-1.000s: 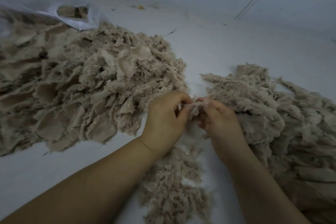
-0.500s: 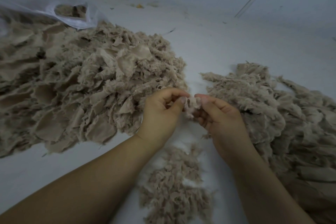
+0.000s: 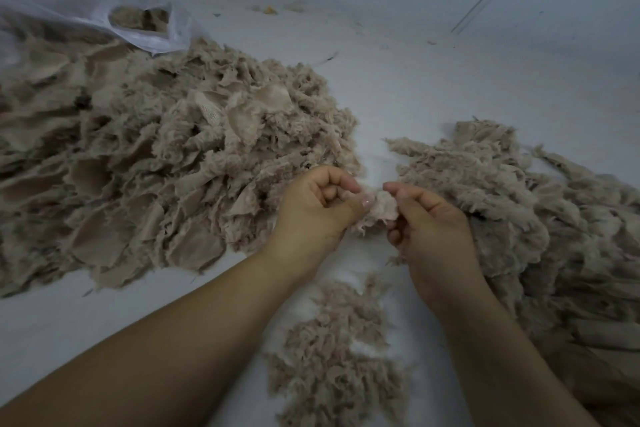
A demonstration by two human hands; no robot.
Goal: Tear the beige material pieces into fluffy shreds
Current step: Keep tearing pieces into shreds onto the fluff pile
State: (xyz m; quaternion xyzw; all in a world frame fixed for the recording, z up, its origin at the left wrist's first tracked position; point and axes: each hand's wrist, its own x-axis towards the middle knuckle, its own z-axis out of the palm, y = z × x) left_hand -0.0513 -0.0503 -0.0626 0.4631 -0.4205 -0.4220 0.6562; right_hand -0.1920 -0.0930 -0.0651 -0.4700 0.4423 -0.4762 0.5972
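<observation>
1. A small, frayed tuft of beige fibrous material (image 3: 381, 210) sits between the two hands, just above the white surface (image 3: 433, 87), near the middle of the scene.
2. The left hand (image 3: 318, 208) pinches the tuft's left edge: its thumb lies against the material and its fingers are curled in toward the palm.
3. The right hand (image 3: 429, 222) grips the tuft's right edge with its index finger over the top and its other fingers curled beneath (the thumb is hidden behind the material).
4. The two hands are close together, almost touching, with only the tuft between them.
5. To the left lies a large heap of beige material pieces (image 3: 156, 166), many of them flat and sheet-like with ragged edges; it reaches to the left hand.
6. To the right, a second big beige pile of fluffier, stringy material (image 3: 519, 204) spreads toward the near right corner, under and behind the right hand.
7. Near the person, between the forearms, a small mound of beige fluffy shreds (image 3: 332, 357) rests on the white surface.
8. At the far left, a crumpled white plastic bag (image 3: 149, 35) lies touching the large heap, with more beige material showing through its opening.
</observation>
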